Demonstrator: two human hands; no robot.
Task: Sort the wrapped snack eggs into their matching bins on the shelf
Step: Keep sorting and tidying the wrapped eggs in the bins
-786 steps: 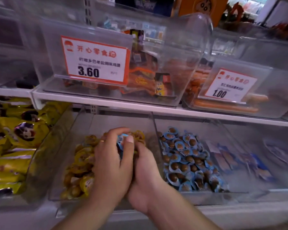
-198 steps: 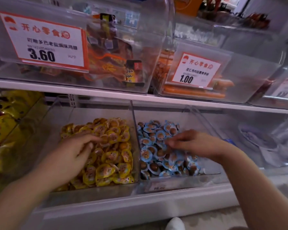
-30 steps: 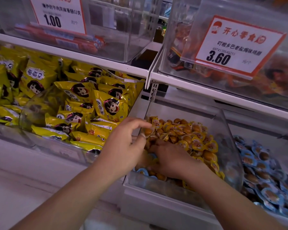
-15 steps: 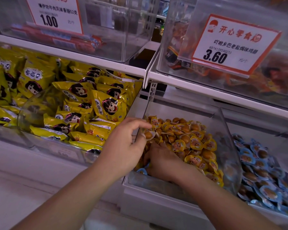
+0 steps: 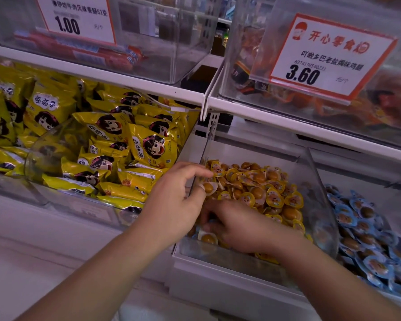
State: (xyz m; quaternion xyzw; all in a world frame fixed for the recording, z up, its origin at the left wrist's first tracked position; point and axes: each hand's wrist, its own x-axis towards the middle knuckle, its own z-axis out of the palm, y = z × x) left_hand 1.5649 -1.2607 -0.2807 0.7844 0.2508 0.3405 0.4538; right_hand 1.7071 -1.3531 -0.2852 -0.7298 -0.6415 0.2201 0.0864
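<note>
Shop shelving, white metal shelf (image 5: 148, 84) up top, clear plastic bins in two rows. Lower row, middle: clear plastic bin (image 5: 320, 188) filled with yellow-wrapped snack eggs (image 5: 259, 188). Just right of it, a second bin heaped with blue-wrapped snack eggs (image 5: 361, 228); the clear divider wall between them blurs the view of the nearest blue ones. Left of the yellow egg bin, a bin piled with yellow foil snack bags with a cartoon face (image 5: 107, 147).

Left hand (image 5: 174, 205) is at the left wall of the yellow egg bin, fingers curled, thumb and a finger pinching one yellow-wrapped egg (image 5: 208, 187) at the bin's edge. Right hand (image 5: 243, 228) lies low in the front of the same bin, palm down on the pile, fingers bent into the eggs; cannot tell if it grips anything, since the left hand covers its fingertips. One egg with a pale wrapper rim (image 5: 208, 238) lies at the front left corner, just beside the right hand.

Upper row: left clear bin with red sausage sticks (image 5: 116, 56) behind a white price tag reading 1.00 (image 5: 77, 17); right clear bin with orange-brown packets (image 5: 333, 107) behind a red-bordered price tag reading 3.60 (image 5: 329, 59).
</note>
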